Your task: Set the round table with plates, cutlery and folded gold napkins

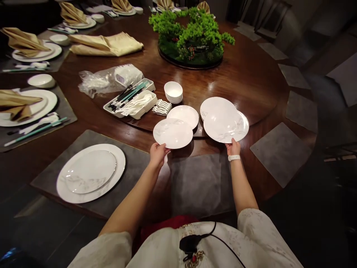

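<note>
Left of the middle mat (199, 186), paired plates (89, 172) lie set. Near its far left corner, my left hand (157, 154) pinches a first plate (173, 133); near its far right, my right hand (233, 149) pinches a second plate (225, 126) — neither laid. That mat: outstanding, I judge.

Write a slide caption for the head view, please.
Left hand holds one plate, right hand another plate, over the round table.

Leafy green centrepiece (199, 35), dark chair (266, 32)
</note>
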The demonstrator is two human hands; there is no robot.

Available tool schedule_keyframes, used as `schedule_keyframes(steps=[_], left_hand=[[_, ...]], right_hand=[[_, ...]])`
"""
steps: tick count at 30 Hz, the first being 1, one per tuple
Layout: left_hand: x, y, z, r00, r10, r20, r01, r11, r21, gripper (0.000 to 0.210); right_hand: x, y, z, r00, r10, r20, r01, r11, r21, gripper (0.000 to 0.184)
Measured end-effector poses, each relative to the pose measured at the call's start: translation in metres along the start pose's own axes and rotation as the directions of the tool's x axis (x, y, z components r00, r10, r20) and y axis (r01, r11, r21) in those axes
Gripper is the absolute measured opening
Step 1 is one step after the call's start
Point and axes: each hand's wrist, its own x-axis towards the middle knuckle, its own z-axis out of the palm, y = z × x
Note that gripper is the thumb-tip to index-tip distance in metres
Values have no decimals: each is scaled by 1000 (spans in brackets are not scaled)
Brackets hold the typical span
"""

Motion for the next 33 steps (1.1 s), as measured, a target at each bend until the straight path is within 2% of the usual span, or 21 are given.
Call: schedule_keyframes(steps=[5,8,11,15,19,24,28,33], left_hand=[[-48,1,-100,999,-46,19,46,999,29,25],[-71,-4,-159,995,-99,-18,100,992,79,22],[-86,-9,-205,990,-123,-73,132,981,144,19],[-99,-9,-244,988,-121,-94,139,966,219,19],[-111,-4,-263,993,-92,-79,108,967,231,20],[-124,-4,-267,995,-56,-82,75,967,243,23],[-137,-8,-259,997,-28,-73,45,967,251,23],[-151,-11,-234,996,-27,-88,51,958,283,22]], right_hand=[[-104,9,-76,997,-39,65,37,999,29,36],[-173,27,-113,998,21,60,-23,1000,22,34],[-230,54,-132,995,103,-14,-103,994,43,33],[-277,87,-137,981,181,-72,-177,983,56,28],[-296,105,-135,963,245,-115,-231,965,125,24],[-296,114,-134,959,266,-94,-245,951,189,23],[-289,119,-139,964,258,-55,-246,955,168,26],[-287,124,-149,943,328,-61,-315,935,161,20]])
